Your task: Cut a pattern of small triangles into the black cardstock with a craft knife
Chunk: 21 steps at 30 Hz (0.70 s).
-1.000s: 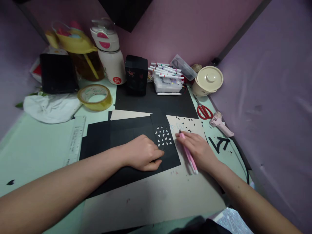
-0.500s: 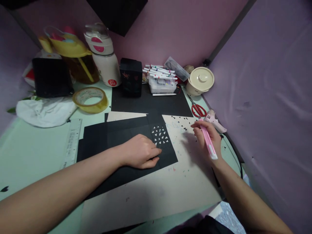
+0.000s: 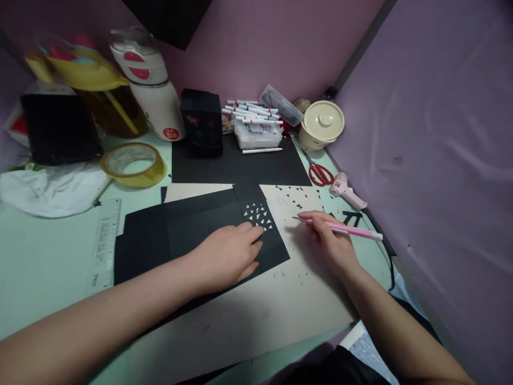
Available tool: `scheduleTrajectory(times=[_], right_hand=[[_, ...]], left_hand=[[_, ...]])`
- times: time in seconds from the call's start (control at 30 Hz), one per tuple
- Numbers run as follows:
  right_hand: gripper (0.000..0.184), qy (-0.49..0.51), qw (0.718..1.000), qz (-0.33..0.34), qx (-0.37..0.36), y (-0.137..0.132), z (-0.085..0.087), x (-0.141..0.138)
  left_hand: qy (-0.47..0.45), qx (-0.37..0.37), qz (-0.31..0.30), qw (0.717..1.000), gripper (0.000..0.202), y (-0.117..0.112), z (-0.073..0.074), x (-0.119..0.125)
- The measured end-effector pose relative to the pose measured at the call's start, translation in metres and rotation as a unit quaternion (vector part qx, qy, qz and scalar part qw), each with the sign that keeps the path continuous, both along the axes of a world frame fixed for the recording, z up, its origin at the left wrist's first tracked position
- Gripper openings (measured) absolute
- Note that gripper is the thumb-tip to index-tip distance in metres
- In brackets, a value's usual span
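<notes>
My left hand lies flat, fingers stretched, on a black paper sheet, its fingertips beside a patch of small triangular cut-outs. My right hand is closed round a pink craft knife, held almost level with its tip pointing left above the beige cutting board. Small black paper triangles lie scattered on the board's far right part.
At the back stand a tape roll, a white bottle, a black box, a tray of markers and a cream lidded pot. Red scissors and a pink glue gun lie right. A ruler lies left.
My right hand swung out to the right with the knife and came back toward the board, turning the knife level. My left hand's fingers slid forward and flattened. The view shifted right.
</notes>
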State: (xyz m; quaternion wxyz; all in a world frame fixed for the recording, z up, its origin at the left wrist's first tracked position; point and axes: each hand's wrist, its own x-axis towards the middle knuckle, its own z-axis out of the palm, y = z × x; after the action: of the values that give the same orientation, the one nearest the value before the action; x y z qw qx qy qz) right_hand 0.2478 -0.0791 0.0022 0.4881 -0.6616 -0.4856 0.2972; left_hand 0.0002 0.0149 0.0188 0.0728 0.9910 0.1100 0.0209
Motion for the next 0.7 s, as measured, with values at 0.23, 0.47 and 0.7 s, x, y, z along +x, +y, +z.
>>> scheduleTrajectory(times=[0.23, 0.47, 0.7], right_hand=[[0.024, 0.057, 0.997, -0.021, -0.051, -0.002, 0.021, -0.021], [0.006, -0.033, 0.997, 0.001, -0.072, 0.008, 0.017, -0.037], [0.009, -0.139, 0.99, -0.022, 0.023, 0.009, -0.007, -0.05]], left_hand=[[0.038, 0.074, 0.033, 0.996, 0.05, -0.029, -0.006, -0.002], [0.027, 0.078, 0.036, 0.996, 0.044, -0.028, -0.004, 0.003], [-0.01, -0.008, 0.029, 1.0, 0.021, -0.006, -0.002, 0.007]])
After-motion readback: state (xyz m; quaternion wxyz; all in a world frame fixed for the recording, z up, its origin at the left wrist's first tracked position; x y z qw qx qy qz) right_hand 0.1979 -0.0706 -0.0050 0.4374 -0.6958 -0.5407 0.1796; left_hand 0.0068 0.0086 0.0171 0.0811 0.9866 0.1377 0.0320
